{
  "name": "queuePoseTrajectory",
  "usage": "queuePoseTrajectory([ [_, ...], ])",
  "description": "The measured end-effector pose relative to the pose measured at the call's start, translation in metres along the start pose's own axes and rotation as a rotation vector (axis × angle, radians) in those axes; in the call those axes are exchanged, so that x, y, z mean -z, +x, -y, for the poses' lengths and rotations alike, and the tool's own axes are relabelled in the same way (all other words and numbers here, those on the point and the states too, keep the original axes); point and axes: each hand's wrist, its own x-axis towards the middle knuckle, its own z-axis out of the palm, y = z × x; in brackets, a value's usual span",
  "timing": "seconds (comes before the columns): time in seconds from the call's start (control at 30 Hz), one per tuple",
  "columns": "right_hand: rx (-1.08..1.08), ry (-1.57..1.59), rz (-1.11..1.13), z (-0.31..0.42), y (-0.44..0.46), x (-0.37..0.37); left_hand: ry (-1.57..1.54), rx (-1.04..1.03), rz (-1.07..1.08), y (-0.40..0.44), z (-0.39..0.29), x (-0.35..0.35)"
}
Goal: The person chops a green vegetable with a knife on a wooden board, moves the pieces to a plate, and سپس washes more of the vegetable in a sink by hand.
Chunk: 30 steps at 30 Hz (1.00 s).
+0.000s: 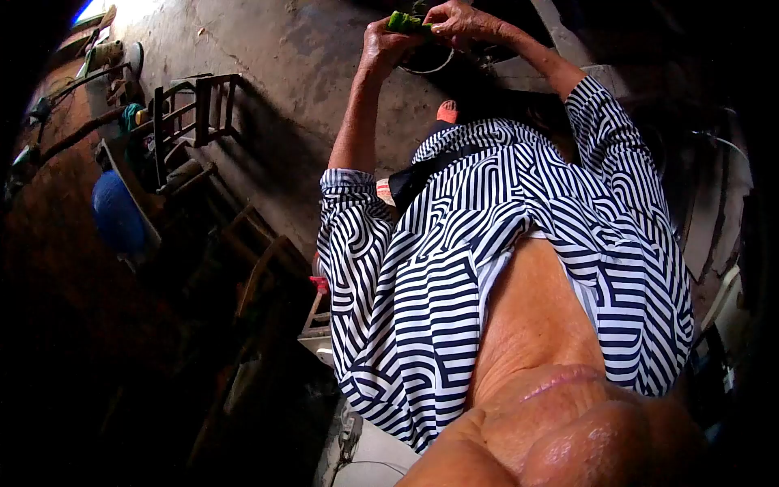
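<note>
At the top of the head view, my left hand (pixel 381 47) is closed around a bright green, leafy-looking piece (pixel 404 23), whose exact kind I cannot make out. My right hand (pixel 464 22) meets its right end, fingers pinched together against it. Under both hands is a dark round container with a pale rim (pixel 430 71); its contents are too dark to tell. Both arms stretch forward from the sleeves of a black-and-white patterned shirt (pixel 519 178).
A small wooden frame like a stool or chair (pixel 203 114) stands on the concrete floor (pixel 276 65) to the left. Nearer are a blue rounded object (pixel 118 213) and dark pieces of wood. A foot (pixel 447 112) shows below the container.
</note>
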Motion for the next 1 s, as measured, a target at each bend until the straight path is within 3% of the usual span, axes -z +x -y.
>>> queuePoseTrajectory([
  [0.17,0.094,-0.289,-0.075,-0.024,0.023,-0.009,-0.005,0.008,0.019,0.002,0.004,0.001],
  [0.23,0.273,-0.492,-0.209,-0.029,0.031,-0.017,0.005,0.016,-0.010,0.000,0.006,0.001],
  [0.3,0.214,-0.406,-0.183,-0.038,0.037,-0.016,-0.074,0.024,-0.028,-0.003,0.008,0.003],
  [0.37,0.156,0.130,-0.060,-0.060,0.053,-0.008,-0.153,0.032,-0.049,-0.007,0.011,0.010],
  [0.43,0.220,0.165,-0.052,-0.062,0.060,0.000,-0.244,0.164,-0.042,-0.010,0.017,0.021],
  [0.5,0.120,0.298,-0.065,-0.039,0.047,0.005,-0.350,0.127,-0.103,-0.011,0.029,0.017],
  [0.57,0.013,0.292,0.009,-0.045,0.056,0.009,-0.646,0.069,-0.216,-0.006,0.038,0.012],
  [0.63,0.199,-0.415,-0.115,-0.059,0.062,0.010,-0.723,0.077,-0.196,-0.003,0.040,0.004],
  [0.7,0.187,-0.329,-0.106,-0.062,0.057,0.011,-0.775,0.017,-0.286,0.000,0.055,-0.006],
  [0.77,0.031,0.146,-0.063,-0.011,0.024,-0.001,-0.782,0.022,-0.338,0.001,0.056,-0.019],
  [0.83,0.014,0.168,-0.108,-0.018,0.029,-0.007,-0.791,-0.044,-0.409,0.005,0.053,-0.034],
  [0.9,0.346,-0.169,-0.425,-0.043,0.047,-0.019,-0.738,-0.053,-0.425,0.005,0.048,-0.047],
  [0.97,0.386,-0.114,-0.458,-0.050,0.044,-0.018,-0.756,-0.127,-0.438,0.004,0.044,-0.057],
  [1.0,0.367,-0.097,-0.478,-0.054,0.043,-0.018,-0.698,-0.062,-0.456,0.000,0.042,-0.060],
])
